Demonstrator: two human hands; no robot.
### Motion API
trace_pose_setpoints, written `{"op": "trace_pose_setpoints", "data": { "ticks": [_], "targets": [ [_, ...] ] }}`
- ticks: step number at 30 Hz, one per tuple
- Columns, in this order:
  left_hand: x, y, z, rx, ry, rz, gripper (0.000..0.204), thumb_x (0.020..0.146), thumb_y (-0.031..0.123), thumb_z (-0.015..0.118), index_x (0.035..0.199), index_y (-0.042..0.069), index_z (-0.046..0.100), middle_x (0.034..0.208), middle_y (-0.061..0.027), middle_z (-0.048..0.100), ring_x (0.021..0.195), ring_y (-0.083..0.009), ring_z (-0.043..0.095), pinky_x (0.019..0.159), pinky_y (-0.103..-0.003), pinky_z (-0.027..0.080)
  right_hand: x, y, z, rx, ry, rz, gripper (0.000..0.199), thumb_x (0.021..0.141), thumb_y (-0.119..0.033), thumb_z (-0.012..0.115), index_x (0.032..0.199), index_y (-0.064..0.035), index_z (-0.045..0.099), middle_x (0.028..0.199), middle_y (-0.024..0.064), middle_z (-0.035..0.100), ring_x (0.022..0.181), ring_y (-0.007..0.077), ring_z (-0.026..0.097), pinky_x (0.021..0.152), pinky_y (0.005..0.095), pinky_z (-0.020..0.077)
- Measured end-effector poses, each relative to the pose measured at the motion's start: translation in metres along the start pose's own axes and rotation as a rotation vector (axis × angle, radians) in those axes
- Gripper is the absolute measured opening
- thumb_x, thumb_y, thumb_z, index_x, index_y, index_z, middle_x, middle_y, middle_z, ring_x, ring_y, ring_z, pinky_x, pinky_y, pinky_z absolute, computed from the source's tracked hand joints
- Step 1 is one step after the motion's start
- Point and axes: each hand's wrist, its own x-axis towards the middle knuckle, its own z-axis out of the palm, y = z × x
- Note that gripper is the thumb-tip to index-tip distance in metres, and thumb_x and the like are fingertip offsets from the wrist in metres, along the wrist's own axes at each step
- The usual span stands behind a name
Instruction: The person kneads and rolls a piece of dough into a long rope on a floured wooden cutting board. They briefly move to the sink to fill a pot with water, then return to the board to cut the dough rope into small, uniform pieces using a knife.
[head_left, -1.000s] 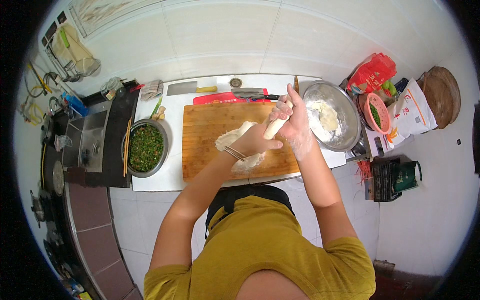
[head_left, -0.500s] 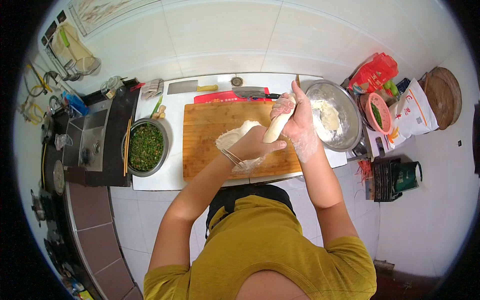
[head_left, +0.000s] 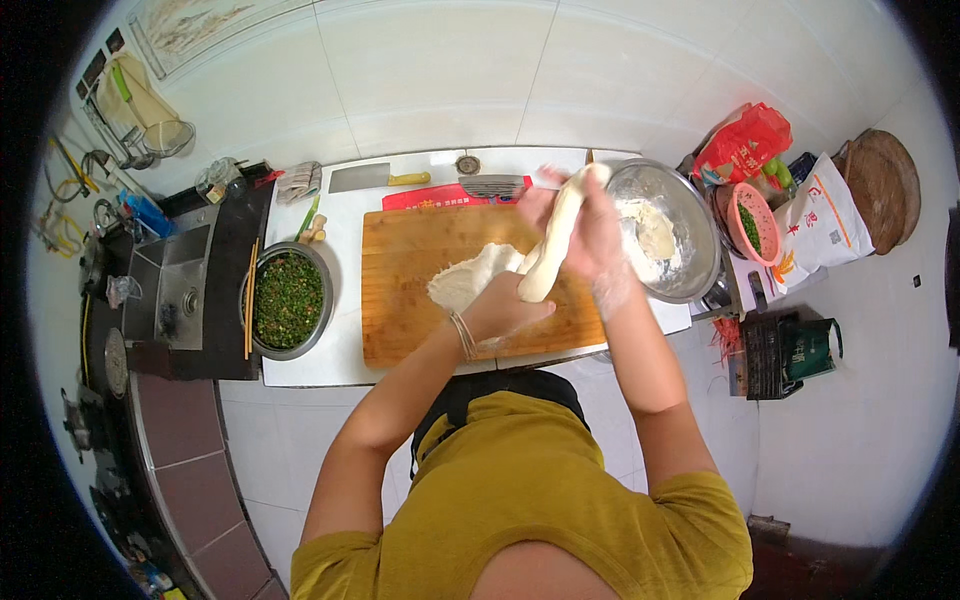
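A thick, pale rope of dough (head_left: 557,232) is held slantwise above the wooden cutting board (head_left: 395,290). My left hand (head_left: 505,308) grips its lower end between thumb and fingers. Around the upper part my right hand (head_left: 597,235), white with flour, closes on the dough; its fingers are smeared by motion. A heap of flour (head_left: 470,278) lies on the board beside my left hand. To the right of my right hand, a metal bowl (head_left: 705,255) contains a lump of dough (head_left: 655,238) and loose flour.
Chopped green filling fills a bowl (head_left: 290,300) on the left, with chopsticks (head_left: 250,300) along its rim. A cleaver (head_left: 360,177) and a dark-handled knife (head_left: 490,186) lie behind the board. At right stand a pink basket (head_left: 752,225) and a white bag (head_left: 825,225).
The dough rope has become longer and its upper end now shows above my right hand. My left hand has shifted slightly down with the lower end.
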Motion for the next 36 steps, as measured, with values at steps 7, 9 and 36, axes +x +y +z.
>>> {"op": "trace_pose_setpoints", "data": {
  "ticks": [7, 9, 36],
  "targets": [
    [0.003, 0.006, -0.025, -0.203, -0.304, -0.074, 0.021, 0.074, 0.015, 0.072, 0.08, 0.008, 0.054, 0.068, 0.0023, 0.054, 0.064, -0.008, 0.051, 0.058, -0.024, 0.042, 0.004, 0.0, 0.017, 0.327, 0.141, 0.184, 0.046, 0.09, -0.045, 0.052, 0.058, -0.0113, 0.05, 0.041, -0.006, 0.032, 0.035, 0.0083, 0.031, 0.04, 0.0223, 0.0312],
    [0.001, -0.009, -0.024, -0.136, -0.275, 0.012, 0.02, 0.074, 0.015, 0.072, 0.08, 0.008, 0.054, 0.068, 0.002, 0.054, 0.063, -0.0076, 0.051, 0.057, -0.025, 0.041, 0.0, -0.008, 0.029, 0.252, 0.168, 0.117, 0.049, 0.09, -0.046, 0.051, 0.054, -0.0122, 0.049, 0.038, -0.0064, 0.029, 0.034, 0.0099, 0.031, 0.041, 0.0229, 0.0322],
    [-0.01, 0.027, -0.014, -0.095, -0.257, 0.041, 0.023, 0.072, 0.015, 0.074, 0.082, 0.007, 0.054, 0.074, 0.0002, 0.055, 0.066, -0.0088, 0.052, 0.059, -0.024, 0.042, -0.017, -0.01, 0.047, 0.095, 0.057, 0.07, 0.048, 0.093, -0.044, 0.046, 0.055, -0.0147, 0.046, 0.037, -0.0025, 0.03, 0.033, 0.0116, 0.028, 0.039, 0.0238, 0.0319]
  ]
}}
